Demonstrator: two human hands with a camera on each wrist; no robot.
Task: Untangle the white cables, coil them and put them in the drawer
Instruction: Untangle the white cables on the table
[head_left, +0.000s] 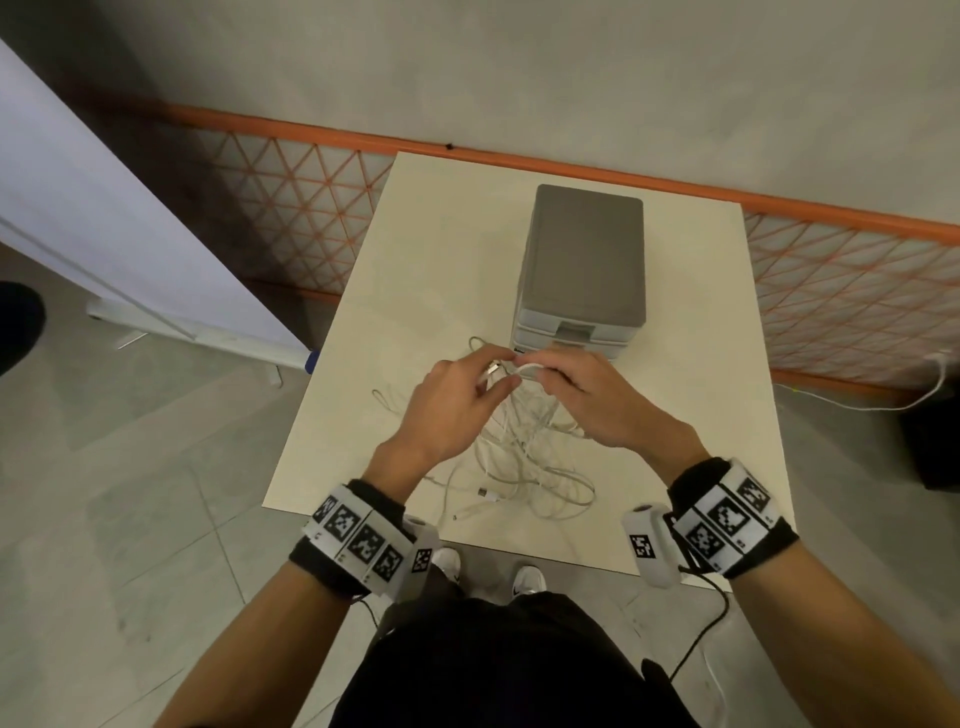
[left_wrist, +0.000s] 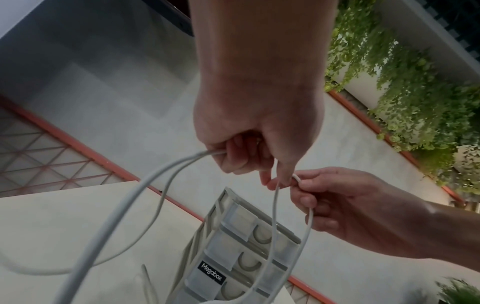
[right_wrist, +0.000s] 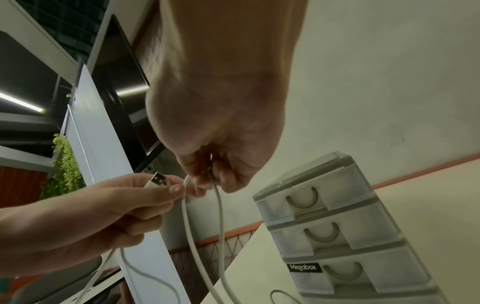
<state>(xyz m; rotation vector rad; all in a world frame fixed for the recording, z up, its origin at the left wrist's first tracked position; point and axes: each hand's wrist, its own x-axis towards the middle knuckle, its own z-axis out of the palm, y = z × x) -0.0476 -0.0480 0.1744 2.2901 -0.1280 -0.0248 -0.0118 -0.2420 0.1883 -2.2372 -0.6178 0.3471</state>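
A tangle of white cables (head_left: 524, 462) lies on the cream table (head_left: 431, 249) in front of me. My left hand (head_left: 470, 387) pinches a cable near its USB plug (right_wrist: 158, 180), with strands running through its curled fingers (left_wrist: 233, 158). My right hand (head_left: 566, 382) pinches the same cable (right_wrist: 218, 205) just beside it, fingertips almost touching the left hand's. Both hands are raised above the tangle, and loops hang down from them. A grey-topped drawer unit (head_left: 584, 260) marked Megabox (right_wrist: 302, 267) stands just behind the hands, all its drawers (right_wrist: 319, 201) closed.
A loose plug end (head_left: 488, 493) lies near the table's front edge. Single cable loops (head_left: 384, 400) trail to the left of the hands. An orange lattice fence (head_left: 831, 291) runs behind the table. A white panel (head_left: 104, 228) leans at the left on the floor.
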